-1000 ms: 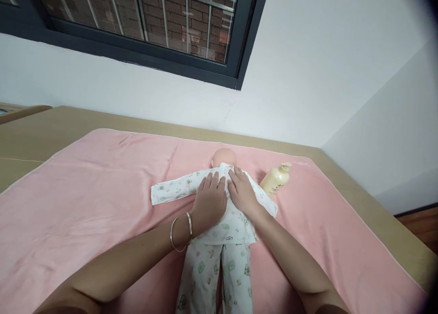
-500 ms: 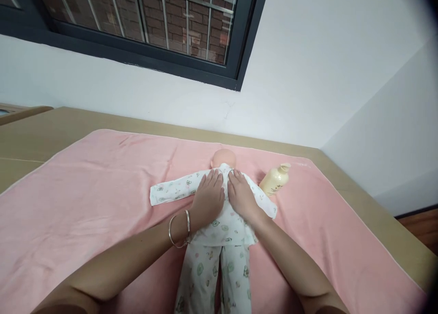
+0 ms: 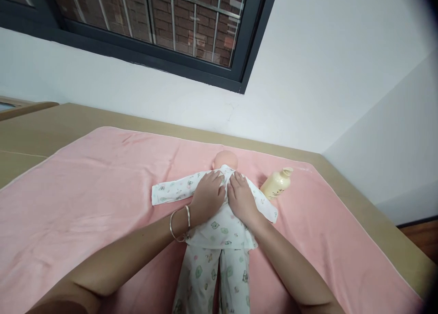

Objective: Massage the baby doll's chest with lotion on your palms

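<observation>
Hands barely moved vs 1 s ago: both sit a touch closer to the collar, and the view has drifted slightly, so window + bottle sit a bit differently in frame.

Left hand (image 3: 207, 196) lies palm-down on the chest of the baby doll in white printed cotton pyjamas (image 3: 219, 227); two thin metal bangles (image 3: 180, 222) on that wrist. Right hand (image 3: 242, 198) is palm-down next to it, thumbs nearly touching at the top's centre line. Fingers (image 3: 212, 179) of both hands are flat, spread narrow, pressing the fabric, not gripping anything.

Doll lies on its back, mid-way along the pink fleece blanket (image 3: 85, 191), bald head (image 3: 225, 159) pointing at the wall, legs toward the camera. Blanket covers a tan bed surface (image 3: 41, 122).

Progress, my read: top + trousers are both on, sleeves out to the sides, front looks closed and smoothed. Can't tell if any fastening is left under the palms.

Containers: one cream plastic pump bottle (image 3: 277, 184) lies on its side, just beside the doll's sleeve on the right. It's opaque, so contents not visible; pump head looks in place.
</observation>
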Motion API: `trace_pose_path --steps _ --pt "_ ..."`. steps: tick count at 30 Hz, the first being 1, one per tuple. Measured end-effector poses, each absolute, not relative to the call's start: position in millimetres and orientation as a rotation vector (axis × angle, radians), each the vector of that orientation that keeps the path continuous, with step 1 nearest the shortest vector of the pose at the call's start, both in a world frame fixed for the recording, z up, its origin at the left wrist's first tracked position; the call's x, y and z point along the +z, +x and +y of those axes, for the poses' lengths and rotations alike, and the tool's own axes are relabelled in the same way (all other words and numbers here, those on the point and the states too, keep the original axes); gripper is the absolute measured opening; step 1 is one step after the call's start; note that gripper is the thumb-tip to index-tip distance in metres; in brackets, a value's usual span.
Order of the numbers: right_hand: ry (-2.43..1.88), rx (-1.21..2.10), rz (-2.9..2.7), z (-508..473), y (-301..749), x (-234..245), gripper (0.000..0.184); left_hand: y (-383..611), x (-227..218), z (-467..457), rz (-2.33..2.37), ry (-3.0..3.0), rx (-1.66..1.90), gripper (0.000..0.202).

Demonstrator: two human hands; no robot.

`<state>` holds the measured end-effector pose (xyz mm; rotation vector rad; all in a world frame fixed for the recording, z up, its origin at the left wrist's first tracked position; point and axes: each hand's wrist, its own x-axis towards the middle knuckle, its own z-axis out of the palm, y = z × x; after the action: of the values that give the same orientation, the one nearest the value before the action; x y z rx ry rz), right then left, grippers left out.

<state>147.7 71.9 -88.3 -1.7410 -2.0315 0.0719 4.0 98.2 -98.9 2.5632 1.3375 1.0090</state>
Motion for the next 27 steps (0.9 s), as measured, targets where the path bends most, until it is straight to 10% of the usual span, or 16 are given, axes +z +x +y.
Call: trace_pose_path --steps 27 --pt "-1.804 0.027 -1.94 62 137 -100 0.051 4 -114 109 1.331 2.469 1.163 0.036"
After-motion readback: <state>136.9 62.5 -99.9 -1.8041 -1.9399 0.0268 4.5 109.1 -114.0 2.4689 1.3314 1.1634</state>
